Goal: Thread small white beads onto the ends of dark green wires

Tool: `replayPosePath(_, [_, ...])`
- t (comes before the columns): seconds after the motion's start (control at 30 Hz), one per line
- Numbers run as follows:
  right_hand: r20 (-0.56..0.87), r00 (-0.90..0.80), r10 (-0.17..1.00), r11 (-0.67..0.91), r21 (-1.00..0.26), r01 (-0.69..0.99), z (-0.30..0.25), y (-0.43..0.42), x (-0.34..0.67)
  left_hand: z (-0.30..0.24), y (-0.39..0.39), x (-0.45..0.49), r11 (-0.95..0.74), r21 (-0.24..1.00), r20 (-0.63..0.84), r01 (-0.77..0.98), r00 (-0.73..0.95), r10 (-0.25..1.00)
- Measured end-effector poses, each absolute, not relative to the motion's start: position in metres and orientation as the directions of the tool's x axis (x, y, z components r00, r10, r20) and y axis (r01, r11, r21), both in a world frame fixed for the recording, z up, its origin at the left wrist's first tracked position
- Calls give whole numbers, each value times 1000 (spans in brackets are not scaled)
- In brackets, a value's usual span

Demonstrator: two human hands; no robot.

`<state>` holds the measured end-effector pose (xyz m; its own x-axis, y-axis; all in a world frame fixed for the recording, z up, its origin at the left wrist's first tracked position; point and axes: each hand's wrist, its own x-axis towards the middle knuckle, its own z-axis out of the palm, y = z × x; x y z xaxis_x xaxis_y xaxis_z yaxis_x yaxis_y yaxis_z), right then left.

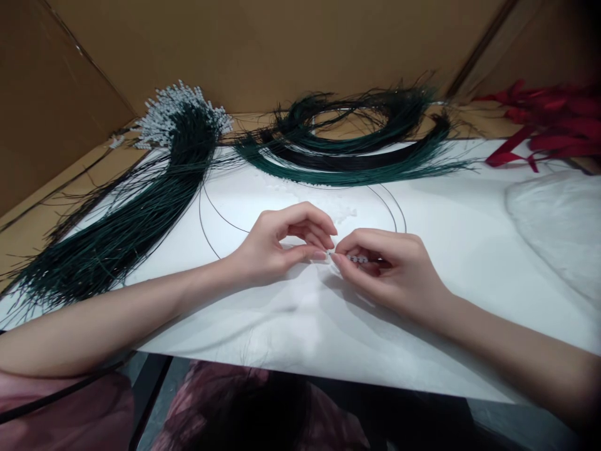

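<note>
Right hand [399,266] pinched tight on white beads [357,259], just off centre toward 4 o'clock. Left hand [277,244] loosely curled, can't tell if gripping anything. Curved green strands [328,178] 12 o'clock from hands.

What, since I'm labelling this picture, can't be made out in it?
Head view, hidden: how many white beads the right hand holds; that hand covers part of the row.
Head view, too small: whether the left hand grips the end nearest it.
Head view, cut off by the right edge: the full extent of the red ribbons and translucent plastic.
Head view, small and blurred: the shapes of the white bits beyond the hands.
</note>
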<state>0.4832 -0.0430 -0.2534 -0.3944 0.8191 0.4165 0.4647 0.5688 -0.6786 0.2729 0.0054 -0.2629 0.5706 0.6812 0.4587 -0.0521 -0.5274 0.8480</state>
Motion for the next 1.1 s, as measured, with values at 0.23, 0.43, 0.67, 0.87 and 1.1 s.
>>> replayPosePath(0.23, [377,-362,852,516,-724,458,-253,-43,483,-263,4,271,-543,840,452,-8,563,692])
replayPosePath(0.43, [369,-369,853,512,-730,454,-253,-43,483,-263,4,271,-589,808,475,24,565,674])
replayPosePath(0.67, [358,-328,874,480,-736,477,-254,-44,482,-263,4,271,-627,779,508,-11,597,621])
replayPosePath(0.87, [370,-359,857,510,-705,492,-252,-43,481,-262,3,272,-604,797,484,-8,607,630])
replayPosePath(1.1, [397,-358,845,532,-691,489,-257,-42,482,-259,2,272,-572,820,456,5,598,659])
